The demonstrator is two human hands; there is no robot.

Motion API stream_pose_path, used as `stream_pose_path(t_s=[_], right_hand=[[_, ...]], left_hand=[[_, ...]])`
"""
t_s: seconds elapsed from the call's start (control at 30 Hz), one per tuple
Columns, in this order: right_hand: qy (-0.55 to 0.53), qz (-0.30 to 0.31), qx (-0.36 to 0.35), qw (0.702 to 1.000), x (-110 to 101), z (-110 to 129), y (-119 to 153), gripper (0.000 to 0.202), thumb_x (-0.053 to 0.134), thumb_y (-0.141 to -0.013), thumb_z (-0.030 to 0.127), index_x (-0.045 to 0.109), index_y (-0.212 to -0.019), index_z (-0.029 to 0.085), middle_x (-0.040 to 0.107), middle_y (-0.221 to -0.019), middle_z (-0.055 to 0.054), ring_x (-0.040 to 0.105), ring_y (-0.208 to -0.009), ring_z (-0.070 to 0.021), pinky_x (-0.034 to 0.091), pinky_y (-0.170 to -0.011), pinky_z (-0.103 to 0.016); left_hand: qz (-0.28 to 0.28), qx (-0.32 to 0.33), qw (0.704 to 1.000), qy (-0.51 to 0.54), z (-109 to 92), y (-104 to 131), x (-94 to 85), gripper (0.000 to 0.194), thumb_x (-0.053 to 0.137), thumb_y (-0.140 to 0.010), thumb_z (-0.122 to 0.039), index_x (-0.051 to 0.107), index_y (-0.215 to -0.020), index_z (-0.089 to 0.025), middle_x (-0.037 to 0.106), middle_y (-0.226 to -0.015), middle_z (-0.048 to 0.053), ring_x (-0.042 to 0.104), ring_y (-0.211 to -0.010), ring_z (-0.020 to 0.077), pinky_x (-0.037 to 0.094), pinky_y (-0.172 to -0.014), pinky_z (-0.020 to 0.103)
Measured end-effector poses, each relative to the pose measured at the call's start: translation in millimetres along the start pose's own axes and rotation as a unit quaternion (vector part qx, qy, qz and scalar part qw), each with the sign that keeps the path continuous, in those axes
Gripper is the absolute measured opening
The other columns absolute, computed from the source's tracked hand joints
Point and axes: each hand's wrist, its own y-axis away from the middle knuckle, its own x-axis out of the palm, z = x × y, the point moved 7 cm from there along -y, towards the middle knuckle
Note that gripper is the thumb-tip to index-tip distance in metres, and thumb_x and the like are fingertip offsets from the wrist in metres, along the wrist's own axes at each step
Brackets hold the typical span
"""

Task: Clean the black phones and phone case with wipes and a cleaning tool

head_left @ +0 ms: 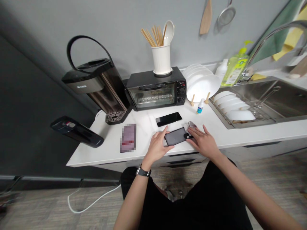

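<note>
A grey phone case (176,136) with a black rim lies on the white counter. My left hand (158,143) grips its left end, with the thumb and fingers on opposite long edges. At the other end, beside the dark camera area, my right hand (201,140) presses a crumpled whitish wipe (189,125) under its fingertips. Part of the wipe and the case's right end are hidden by that hand. Just beyond the case rests a black phone (169,119), screen up. A small white bottle (200,106) with a blue and yellow label stands farther right.
To the left are a dark thermos (76,131), a blurred-out purple item (128,138) and a tall water dispenser (100,86). A toaster oven (155,91) bearing a utensil holder (161,59) stands behind. White plates (203,86) and a sink (275,95) lie to the right.
</note>
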Motion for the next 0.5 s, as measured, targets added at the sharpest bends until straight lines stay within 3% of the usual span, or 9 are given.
stream_pose_path(t_s=[0.13,0.27,0.33,0.4,0.5], right_hand=[[-0.027,-0.006,0.015,1.0,12.5,34.9,-13.8,0.057,0.055,-0.103,0.053,0.061,-0.144,0.013,0.067,-0.141,-0.02,0.059,-0.135,-0.0396,0.027,-0.124,-0.067],[-0.117,0.018,-0.023,0.993,25.0,94.8,-25.3,0.048,0.053,-0.105,0.048,0.063,-0.139,0.017,0.07,-0.137,-0.016,0.065,-0.128,-0.0322,0.039,-0.12,-0.056],[-0.154,0.029,-0.032,0.987,28.0,112.6,-25.8,0.045,0.052,-0.105,0.046,0.064,-0.138,0.017,0.07,-0.138,-0.015,0.066,-0.127,-0.0294,0.043,-0.119,-0.051],[-0.173,0.032,-0.039,0.984,26.5,115.5,-21.4,0.042,0.053,-0.105,0.045,0.065,-0.137,0.019,0.07,-0.138,-0.013,0.066,-0.128,-0.0281,0.043,-0.119,-0.05],[-0.175,0.048,-0.06,0.982,19.0,96.4,-7.5,0.038,0.054,-0.106,0.043,0.066,-0.137,0.025,0.072,-0.137,-0.008,0.065,-0.13,-0.0265,0.042,-0.12,-0.051]], left_hand=[[0.0,-0.008,1.0,0.001,0.6,-0.9,0.8,0.102,0.084,-0.083,-0.037,0.025,-0.165,-0.033,0.063,-0.145,0.006,0.054,-0.129,0.03,0.04,-0.114,0.048],[0.008,-0.011,1.0,-0.006,3.3,-0.4,1.7,0.099,0.079,-0.085,-0.035,0.024,-0.166,-0.028,0.064,-0.14,0.01,0.056,-0.123,0.031,0.045,-0.109,0.048],[0.011,-0.013,1.0,-0.011,4.5,0.6,1.9,0.098,0.077,-0.085,-0.031,0.023,-0.167,-0.026,0.064,-0.137,0.011,0.056,-0.119,0.0307,0.048,-0.104,0.046],[0.008,-0.017,1.0,-0.008,4.6,1.5,1.0,0.099,0.078,-0.085,-0.029,0.023,-0.167,-0.026,0.063,-0.138,0.011,0.056,-0.12,0.0301,0.048,-0.105,0.045],[-0.001,-0.017,1.0,0.004,2.4,1.7,-1.1,0.104,0.082,-0.083,-0.029,0.021,-0.167,-0.031,0.063,-0.143,0.008,0.054,-0.126,0.0293,0.044,-0.11,0.045]])
